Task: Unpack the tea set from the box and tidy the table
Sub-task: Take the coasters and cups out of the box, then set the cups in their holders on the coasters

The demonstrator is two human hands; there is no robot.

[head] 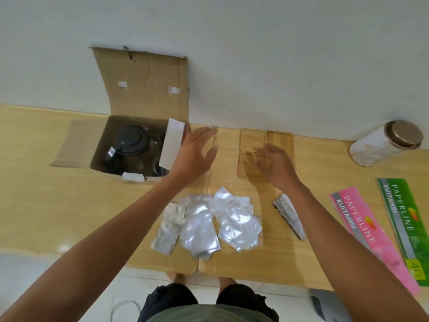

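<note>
An open cardboard box (144, 94) stands at the back left against the wall, its lid flap raised. Inside it lies a black teapot (130, 142) and dark cups, partly hidden by a white card (171, 142). My left hand (195, 154) hovers open just right of the box, fingers spread, holding nothing. Three wooden coasters (253, 138) lie flat by the wall. My right hand (276, 166) rests over the nearest coaster, fingers apart and slightly blurred. Several silver foil sachets (204, 224) lie in a loose heap in front of me.
A white canister with a bronze lid (385, 142) lies at the far right. A pink receipt book (371, 235) and a green one (408, 226) sit at the right edge. A narrow silver packet (289, 214) lies beside my right forearm. The wooden table (58, 205) ends near my feet.
</note>
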